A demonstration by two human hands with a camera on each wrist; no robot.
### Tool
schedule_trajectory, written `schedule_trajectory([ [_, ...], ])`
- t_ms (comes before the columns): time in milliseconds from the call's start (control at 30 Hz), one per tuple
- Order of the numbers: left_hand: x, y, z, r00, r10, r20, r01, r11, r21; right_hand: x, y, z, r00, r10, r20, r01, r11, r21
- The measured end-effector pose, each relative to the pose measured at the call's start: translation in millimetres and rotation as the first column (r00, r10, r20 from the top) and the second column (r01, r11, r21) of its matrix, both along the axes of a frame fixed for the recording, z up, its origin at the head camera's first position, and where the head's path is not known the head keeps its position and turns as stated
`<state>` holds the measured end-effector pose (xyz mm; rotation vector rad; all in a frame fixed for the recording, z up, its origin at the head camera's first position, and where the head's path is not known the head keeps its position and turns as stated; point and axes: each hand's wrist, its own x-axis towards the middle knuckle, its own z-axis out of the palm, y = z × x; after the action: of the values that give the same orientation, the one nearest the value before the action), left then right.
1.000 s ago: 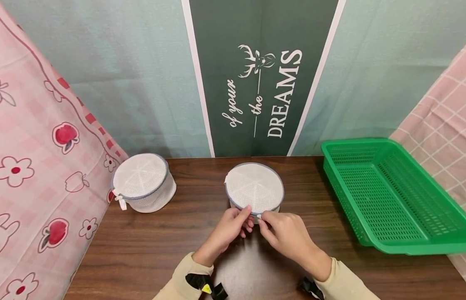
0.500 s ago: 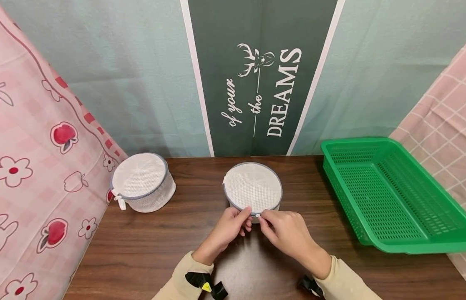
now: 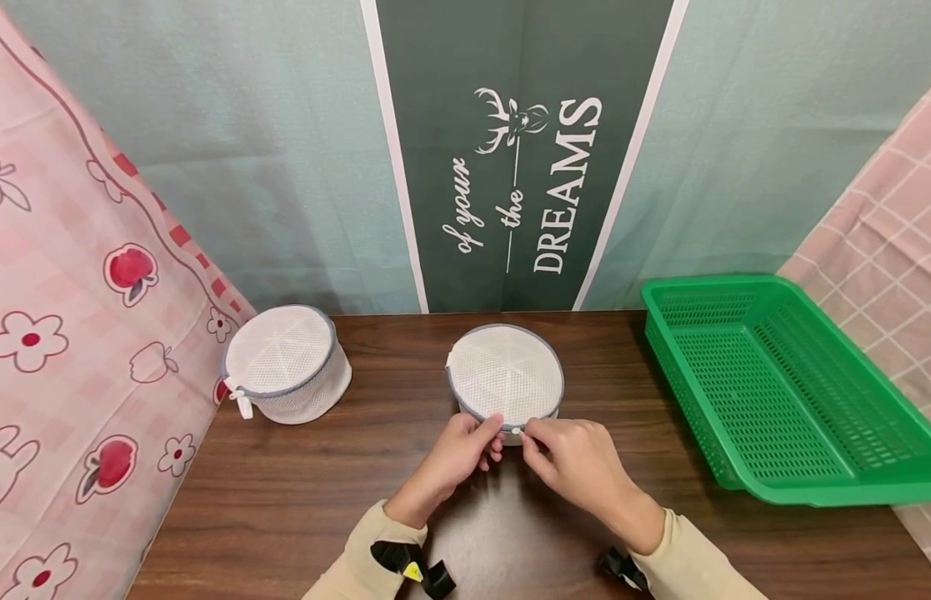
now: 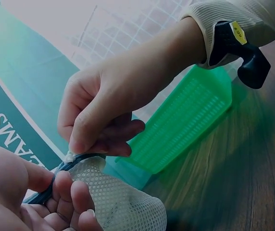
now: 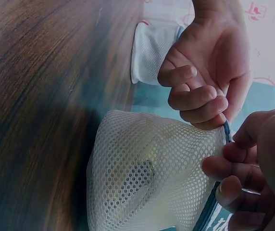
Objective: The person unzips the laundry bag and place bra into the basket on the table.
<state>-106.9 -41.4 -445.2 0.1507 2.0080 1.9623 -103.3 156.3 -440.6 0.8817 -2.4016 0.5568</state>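
Centre bag (image 3: pixel 506 373) stands between left bag (image 3: pixel 285 362) and basket (image 3: pixel 791 404).

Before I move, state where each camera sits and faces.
Head: on the head, facing forward and down at the middle mesh bag; left hand, right hand, sleeves show.
Left wrist: worn there, looking across the bag towards the green basket; both hands, right sleeve show.
Right wrist: worn there, looking across the bag towards the other mesh bag; both hands show.
Both wrist views share the middle bag.
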Motion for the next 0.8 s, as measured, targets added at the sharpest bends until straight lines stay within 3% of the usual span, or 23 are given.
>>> schedule_trajectory([
  [800, -3.5, -2.7, 0.9, 1.0, -0.018, 0.019, 0.018, 1.0, 0.007, -2.2, 15, 2.6, 0.998, -0.048, -0.04, 0.048, 0.999, 0.001],
])
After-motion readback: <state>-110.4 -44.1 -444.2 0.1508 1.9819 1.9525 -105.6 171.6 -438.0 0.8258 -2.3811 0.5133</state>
